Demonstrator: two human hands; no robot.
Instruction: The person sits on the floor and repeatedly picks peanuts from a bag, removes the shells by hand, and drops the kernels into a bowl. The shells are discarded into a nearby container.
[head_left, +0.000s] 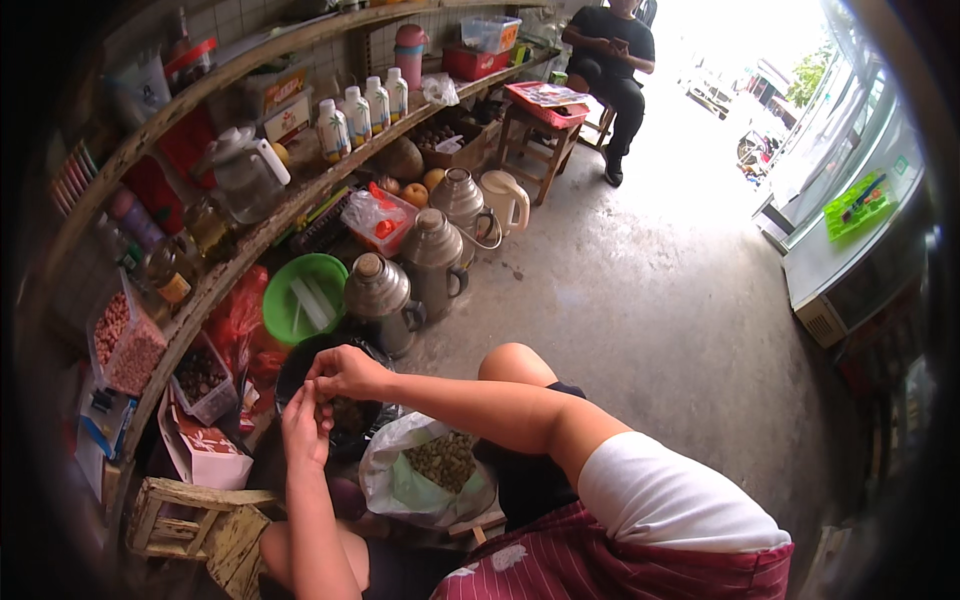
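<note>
My left hand and my right hand meet fingertip to fingertip above a bin with a black plastic liner. Both pinch at a small brownish thing, mostly hidden by the fingers; it may be a peanut. Brownish bits show inside the bin, too dim to name. Close by on the right, an open white woven sack holds many unshelled peanuts. My right forearm passes over the far side of the sack.
Several metal vacuum flasks and a green plastic basin stand beyond the bin. A loaded wooden shelf runs along the left. Near my left arm is a worn wooden chair. A person sits by the doorway.
</note>
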